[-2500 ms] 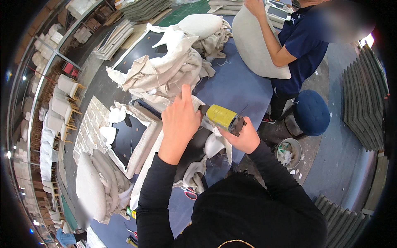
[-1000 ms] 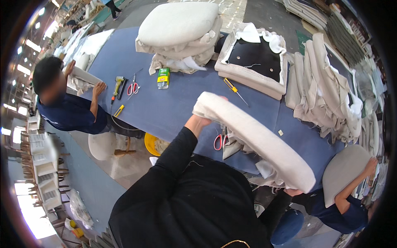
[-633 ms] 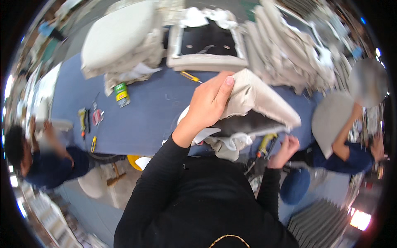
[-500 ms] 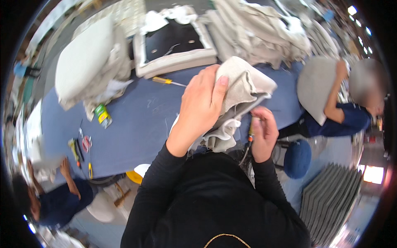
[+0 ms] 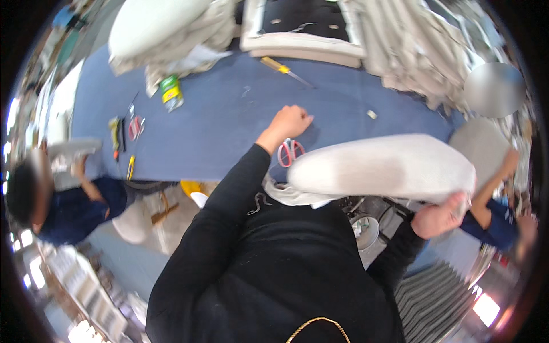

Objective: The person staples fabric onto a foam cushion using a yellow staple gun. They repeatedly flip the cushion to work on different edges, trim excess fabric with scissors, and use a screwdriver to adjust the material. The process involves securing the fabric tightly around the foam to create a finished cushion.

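Note:
A cushion covered in off-white fabric lies lengthwise in front of me, its left end over the table edge. My right hand grips its right end, fingers closed on the cover. Loose cloth hangs below the cushion's left end, near my body. My left hand is off the cushion, above the blue table, with its fingers curled in. Whether anything is inside them is hidden. Just below that hand lie red-handled scissors, partly beside the cushion.
A yellow-handled screwdriver lies farther back, before an upholstered panel. Fabric pieces pile up at the back right. A green-and-yellow bottle, more scissors and a cutter lie left. Co-workers sit at both sides.
The bunched, upright cover has become a cushion stretched out to the right. My left hand has let go of it; my right hand has moved right and grips its end. The view has shifted.

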Action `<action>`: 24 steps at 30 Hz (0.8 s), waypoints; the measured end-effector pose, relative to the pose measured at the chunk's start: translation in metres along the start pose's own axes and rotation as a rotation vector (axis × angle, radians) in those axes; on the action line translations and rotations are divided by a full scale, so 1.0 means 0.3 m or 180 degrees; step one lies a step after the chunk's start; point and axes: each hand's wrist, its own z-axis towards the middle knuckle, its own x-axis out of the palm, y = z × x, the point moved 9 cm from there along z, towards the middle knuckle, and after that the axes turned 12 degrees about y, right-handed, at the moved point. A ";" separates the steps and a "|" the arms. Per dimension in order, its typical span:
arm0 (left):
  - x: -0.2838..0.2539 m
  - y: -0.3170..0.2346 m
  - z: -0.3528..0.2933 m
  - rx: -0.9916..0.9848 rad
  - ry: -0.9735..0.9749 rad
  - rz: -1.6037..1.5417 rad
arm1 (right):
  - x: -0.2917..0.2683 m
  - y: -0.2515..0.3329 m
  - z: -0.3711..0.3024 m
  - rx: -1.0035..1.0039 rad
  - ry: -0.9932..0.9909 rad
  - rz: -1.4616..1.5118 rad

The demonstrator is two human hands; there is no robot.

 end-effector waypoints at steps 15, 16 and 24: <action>0.156 0.284 -0.071 -0.0657 -0.0092 -0.2219 | 0.067 -0.081 0.216 0.0032 0.1181 0.1583; 0.058 0.164 -0.110 0.0023 -0.0389 -0.2494 | 0.087 -0.081 0.230 -0.0006 0.1301 0.1510; 0.063 -0.831 -0.718 0.2694 0.2050 -0.1187 | 0.250 -0.011 0.268 -0.0188 0.1921 0.2068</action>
